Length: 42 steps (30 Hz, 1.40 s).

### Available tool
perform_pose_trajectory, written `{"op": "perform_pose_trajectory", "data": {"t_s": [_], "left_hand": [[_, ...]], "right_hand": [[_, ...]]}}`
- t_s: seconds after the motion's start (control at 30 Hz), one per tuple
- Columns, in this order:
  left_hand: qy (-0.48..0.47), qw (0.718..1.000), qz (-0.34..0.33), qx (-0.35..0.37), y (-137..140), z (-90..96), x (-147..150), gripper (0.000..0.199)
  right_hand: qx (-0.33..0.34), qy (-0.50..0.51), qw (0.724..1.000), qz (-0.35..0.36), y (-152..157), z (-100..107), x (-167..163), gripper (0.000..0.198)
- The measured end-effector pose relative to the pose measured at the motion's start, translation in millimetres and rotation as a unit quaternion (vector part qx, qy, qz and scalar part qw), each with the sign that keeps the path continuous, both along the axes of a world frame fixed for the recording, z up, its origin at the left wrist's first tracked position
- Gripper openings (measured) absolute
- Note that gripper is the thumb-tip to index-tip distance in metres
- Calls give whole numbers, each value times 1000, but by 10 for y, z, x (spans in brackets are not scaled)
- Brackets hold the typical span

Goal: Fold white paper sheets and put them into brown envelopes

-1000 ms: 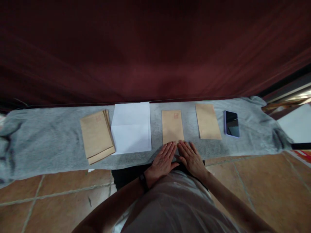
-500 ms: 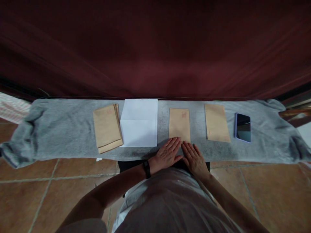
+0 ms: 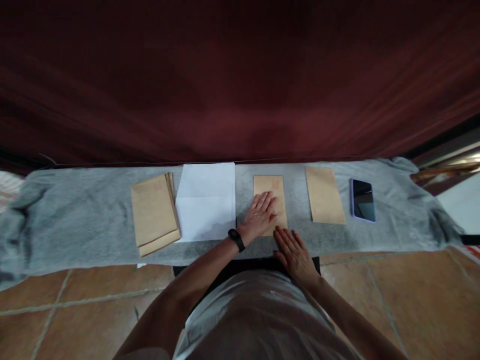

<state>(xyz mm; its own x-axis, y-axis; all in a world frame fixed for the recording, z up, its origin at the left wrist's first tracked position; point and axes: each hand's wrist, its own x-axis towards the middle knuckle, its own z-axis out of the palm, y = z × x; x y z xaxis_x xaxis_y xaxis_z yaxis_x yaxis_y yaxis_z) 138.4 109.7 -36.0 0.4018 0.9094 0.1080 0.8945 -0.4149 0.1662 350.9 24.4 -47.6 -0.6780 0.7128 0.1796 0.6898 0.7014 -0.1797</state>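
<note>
A brown paper envelope [image 3: 278, 200] with a faint red print in its upper right corner lies in front of me on a grey cloth. My left hand [image 3: 261, 212], with a dark band on its wrist, rests flat on the envelope's middle, fingers stretched out. My right hand [image 3: 294, 250] lies flat at the lower right edge of the same envelope, its fingertips touching the edge. Left of it are white sheets of paper [image 3: 208, 210] with a crease across them. Another brown envelope [image 3: 325, 195] lies to the right, apart from both hands.
A stack of brown envelopes [image 3: 154, 212] lies at the left, against the white sheets. At the right is a phone [image 3: 363, 200] with a dark screen. The grey cloth [image 3: 86, 215] covers a narrow surface; a dark red upright surface [image 3: 240, 100] rises behind it.
My left hand has slid forward from the envelope's near edge onto its middle. My right hand stays near the lower edge. The whole view has shifted slightly.
</note>
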Motion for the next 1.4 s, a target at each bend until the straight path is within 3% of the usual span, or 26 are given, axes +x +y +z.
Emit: {"op": "perform_pose_trajectory", "data": {"t_s": [0.37,0.53,0.67,0.97,1.17,1.4], "left_hand": [[-30,997,70,-19,576,-84,-9,63],[-54,995,86,-5,637,-118,10,61],[-45,996,73,-6,445,-93,17,59],[-29,1000,-8,3,-320,-28,-112,54],[-8,998,-54,5,-783,51,-190,64],[11,998,-53,11,-997,22,-341,72]], "right_hand": [[-7,-6,1000,-4,-4,37,-28,67],[-13,-2,1000,-10,-4,74,-49,67],[-13,-1,1000,-12,-3,75,-58,65],[-11,-14,1000,-7,-5,64,-55,59],[-4,-6,1000,-15,-18,35,-67,62],[-6,-2,1000,-25,-33,39,-59,59]]}}
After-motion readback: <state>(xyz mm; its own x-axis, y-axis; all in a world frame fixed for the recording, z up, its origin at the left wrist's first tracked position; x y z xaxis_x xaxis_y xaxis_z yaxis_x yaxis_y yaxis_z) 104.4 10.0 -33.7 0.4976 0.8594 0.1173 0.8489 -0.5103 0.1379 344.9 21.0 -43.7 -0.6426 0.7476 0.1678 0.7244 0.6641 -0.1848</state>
